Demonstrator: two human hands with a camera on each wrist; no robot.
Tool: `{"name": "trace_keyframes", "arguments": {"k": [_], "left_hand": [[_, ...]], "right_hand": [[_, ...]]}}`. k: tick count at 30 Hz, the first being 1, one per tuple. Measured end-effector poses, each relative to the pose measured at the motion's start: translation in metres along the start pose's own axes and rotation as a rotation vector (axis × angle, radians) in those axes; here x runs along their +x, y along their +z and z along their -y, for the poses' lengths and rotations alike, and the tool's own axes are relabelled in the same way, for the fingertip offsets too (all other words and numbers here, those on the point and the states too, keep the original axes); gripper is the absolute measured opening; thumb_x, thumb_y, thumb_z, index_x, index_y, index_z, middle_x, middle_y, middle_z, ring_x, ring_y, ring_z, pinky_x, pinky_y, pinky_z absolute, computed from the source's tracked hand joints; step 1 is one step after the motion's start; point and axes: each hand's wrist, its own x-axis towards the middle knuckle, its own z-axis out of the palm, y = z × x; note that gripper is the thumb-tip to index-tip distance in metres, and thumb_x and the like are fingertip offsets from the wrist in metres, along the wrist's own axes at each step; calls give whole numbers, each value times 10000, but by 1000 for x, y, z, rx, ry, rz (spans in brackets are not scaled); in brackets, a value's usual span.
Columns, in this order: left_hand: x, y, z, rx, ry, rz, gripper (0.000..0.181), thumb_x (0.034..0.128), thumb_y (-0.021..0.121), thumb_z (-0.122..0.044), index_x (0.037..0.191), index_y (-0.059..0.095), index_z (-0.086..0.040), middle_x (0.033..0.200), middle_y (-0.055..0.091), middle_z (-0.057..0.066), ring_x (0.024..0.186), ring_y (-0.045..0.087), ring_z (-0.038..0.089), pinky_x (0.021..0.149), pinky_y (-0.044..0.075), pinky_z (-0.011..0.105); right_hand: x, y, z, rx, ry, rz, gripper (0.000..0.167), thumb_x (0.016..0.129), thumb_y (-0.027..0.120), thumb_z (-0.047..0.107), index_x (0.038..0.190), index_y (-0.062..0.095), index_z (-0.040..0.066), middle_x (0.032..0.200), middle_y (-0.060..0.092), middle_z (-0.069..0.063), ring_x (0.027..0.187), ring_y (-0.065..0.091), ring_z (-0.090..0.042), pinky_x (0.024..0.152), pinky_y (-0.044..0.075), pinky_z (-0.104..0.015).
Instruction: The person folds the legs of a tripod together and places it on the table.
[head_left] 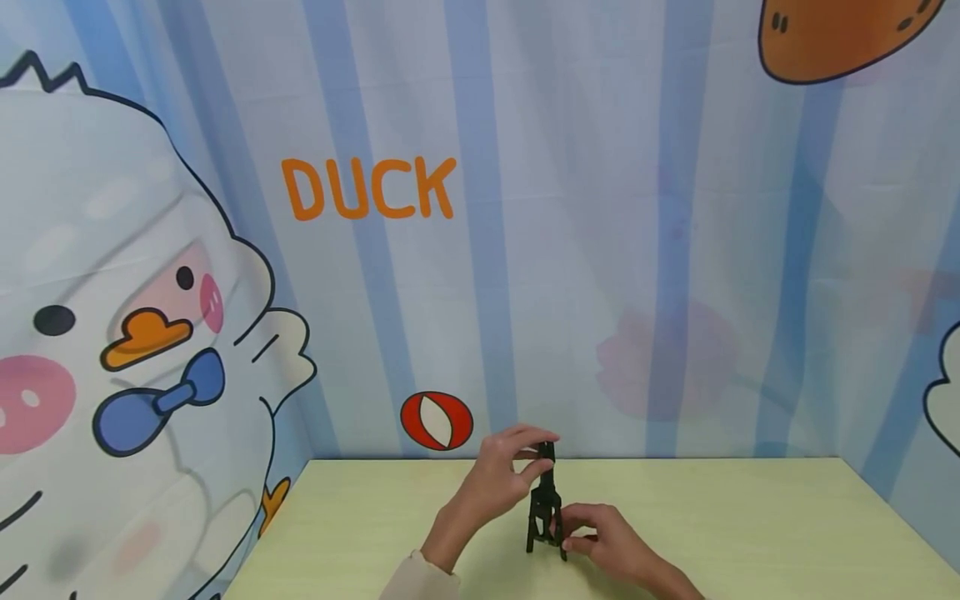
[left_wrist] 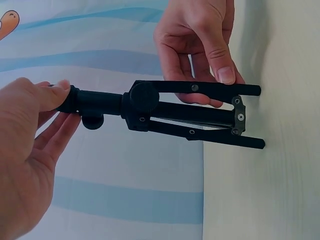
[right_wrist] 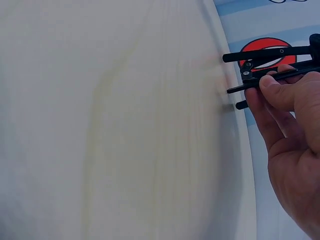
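Black and slim, a small tripod (head_left: 546,497) is standing nearly upright at the counter (head_left: 750,517), showing against its far edge and well in from both far corners, as a person is steadying it with both hands. The left hand (head_left: 501,471) is pinching the head between thumb and fingers, just above a small knob (left_wrist: 92,121); the right hand (head_left: 611,537) is pinching one leg low down, near its foot. From where I am standing, I am not managing to tell whether the feet are touching the surface.

Three legs (left_wrist: 227,140) are lying close together, with short braces (left_wrist: 240,117) linking them near the bottom. The frame is looking stiff and probably light, its smooth finish perhaps feeling slightly slippery; the pinned joints are seeming the likeliest weak spots, and possibly skin-nippers. The upper column (left_wrist: 107,103) is offering the surest hold, while the straight leg bars are inviting a pinch clear of the braces.
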Motion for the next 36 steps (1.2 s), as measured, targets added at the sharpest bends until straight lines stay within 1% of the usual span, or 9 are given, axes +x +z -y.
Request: {"name": "trace_keyframes", "arguments": {"k": [3, 5, 11, 15, 18, 22, 25, 31, 36], "left_hand": [[1, 2, 0, -4, 12, -30, 280, 949, 759, -47, 1225, 740, -93, 1169, 665, 50, 967, 699, 167, 860, 582, 190], [2, 3, 0, -5, 16, -44, 267, 942, 770, -56, 1206, 746, -93, 1142, 655, 36, 941, 692, 154, 844, 587, 189], [3, 2, -1, -2, 22, -47, 248, 934, 770, -29, 1176, 748, -81, 1125, 657, 39, 952, 680, 122, 839, 594, 202], [2, 1, -1, -10, 24, -43, 247, 934, 760, 4, 1166, 742, -80, 1136, 671, 77, 984, 679, 132, 852, 593, 208], [2, 3, 0, -17, 22, -50, 263, 933, 760, 5, 1175, 736, -96, 1139, 674, 76, 977, 683, 123, 852, 590, 202], [2, 6, 0, -9, 17, -83, 269, 923, 787, -32, 1174, 731, -112, 1115, 667, 35, 949, 682, 112, 825, 603, 215], [2, 7, -2, 0, 12, -105, 255, 910, 805, -45, 1147, 730, -103, 1088, 658, 34, 933, 676, 120, 798, 605, 207], [0, 7, -6, 0, 4, -106, 244, 909, 800, -27, 1133, 726, -88, 1069, 647, 44, 923, 672, 115, 793, 597, 184], [-2, 4, -9, -2, -13, -91, 244, 918, 784, -10, 1144, 728, -81, 1054, 648, 44, 924, 685, 106, 815, 592, 185]], "right_hand": [[0, -1, 1, 8, -6, 3, 194, 949, 695, -44, 1102, 744, 66, 1036, 735, -67, 977, 720, -184, 828, 601, -241], [1, -1, 1, 10, -12, 3, 194, 944, 694, -53, 1090, 744, 64, 1024, 736, -63, 969, 719, -181, 831, 604, -251], [1, -3, 3, 2, -15, 12, 190, 938, 701, -47, 1087, 744, 63, 1009, 742, -65, 963, 723, -182, 835, 606, -269], [1, -3, 2, -15, -63, 16, 192, 931, 723, -26, 1099, 749, 62, 1012, 753, -77, 948, 731, -179, 828, 616, -300], [1, -2, 0, -16, -96, 16, 184, 923, 734, -25, 1090, 751, 50, 1011, 757, -84, 933, 731, -158, 820, 624, -321], [1, -1, -1, -8, -108, 18, 170, 921, 740, -22, 1083, 747, 29, 1010, 756, -90, 929, 731, -148, 815, 628, -330], [1, 0, -1, -7, -104, 19, 161, 925, 743, -6, 1083, 746, 24, 1008, 754, -99, 928, 736, -163, 816, 628, -333], [-2, 1, 4, 12, -90, 29, 168, 940, 737, 12, 1108, 744, 4, 1021, 749, -134, 932, 737, -189, 823, 626, -327], [-4, -1, 6, 43, -99, 52, 178, 960, 721, 20, 1133, 732, -20, 1054, 739, -172, 943, 738, -192, 829, 627, -324]]}}
